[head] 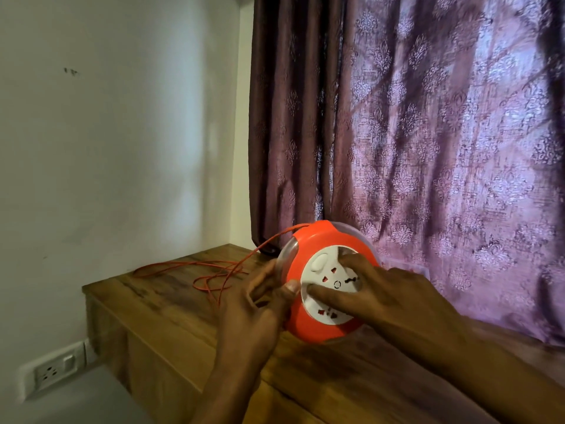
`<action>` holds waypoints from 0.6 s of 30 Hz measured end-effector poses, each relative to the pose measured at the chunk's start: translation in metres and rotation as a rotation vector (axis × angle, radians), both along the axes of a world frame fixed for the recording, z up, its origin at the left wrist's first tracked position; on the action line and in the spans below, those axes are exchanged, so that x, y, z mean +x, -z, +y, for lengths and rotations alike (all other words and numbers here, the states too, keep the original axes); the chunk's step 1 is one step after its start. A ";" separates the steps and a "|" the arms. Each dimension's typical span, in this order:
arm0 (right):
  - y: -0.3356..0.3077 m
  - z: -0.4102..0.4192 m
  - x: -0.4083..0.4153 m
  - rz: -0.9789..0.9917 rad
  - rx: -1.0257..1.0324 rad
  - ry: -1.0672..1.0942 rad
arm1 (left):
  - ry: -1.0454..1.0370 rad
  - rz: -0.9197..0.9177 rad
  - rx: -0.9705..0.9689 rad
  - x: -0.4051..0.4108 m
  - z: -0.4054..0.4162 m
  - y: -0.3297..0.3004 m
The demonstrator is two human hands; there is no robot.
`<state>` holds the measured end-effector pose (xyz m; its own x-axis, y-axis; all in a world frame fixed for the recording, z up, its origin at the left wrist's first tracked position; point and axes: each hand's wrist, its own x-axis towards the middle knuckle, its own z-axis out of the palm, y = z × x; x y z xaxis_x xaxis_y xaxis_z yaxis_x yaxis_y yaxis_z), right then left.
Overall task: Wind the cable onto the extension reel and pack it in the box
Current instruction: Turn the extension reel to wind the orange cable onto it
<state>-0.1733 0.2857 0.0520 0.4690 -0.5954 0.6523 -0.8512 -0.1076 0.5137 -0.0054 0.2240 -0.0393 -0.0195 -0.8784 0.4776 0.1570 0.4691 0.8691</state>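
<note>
A round orange extension reel (318, 240) with a white socket face stands tilted on edge on the wooden table (171, 304). My left hand (260, 304) grips its left rim, thumb on the orange front. The fingers of my right hand (379, 289) press on the white socket disc. A thin orange cable (214, 272) runs from the top of the reel down to loose loops on the table at the left. I see no box in view.
A purple patterned curtain (428, 133) hangs right behind the reel. The white wall (107, 133) is at the left, with a wall socket and switch (53, 373) low down beside the table's left edge.
</note>
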 end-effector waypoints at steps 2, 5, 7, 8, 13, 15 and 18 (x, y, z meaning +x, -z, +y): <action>0.048 0.004 -0.015 -0.066 0.050 -0.052 | -0.026 0.022 -0.002 -0.005 0.000 0.004; 0.057 -0.006 -0.010 -0.351 -0.057 0.025 | -0.025 0.018 0.004 -0.016 0.000 0.012; 0.064 -0.006 -0.008 -0.468 -0.087 0.004 | -0.036 0.015 0.007 -0.022 -0.002 0.017; 0.072 -0.005 -0.008 -0.478 -0.065 -0.013 | -0.048 0.022 0.007 -0.024 -0.004 0.019; 0.079 -0.012 -0.018 -0.416 0.091 0.046 | -0.101 0.062 0.013 -0.031 -0.020 0.027; 0.087 -0.019 -0.021 -0.457 0.201 0.055 | -0.113 0.054 0.012 -0.035 -0.028 0.030; 0.103 -0.035 -0.025 -0.472 0.301 0.033 | -0.104 0.033 0.021 -0.044 -0.039 0.035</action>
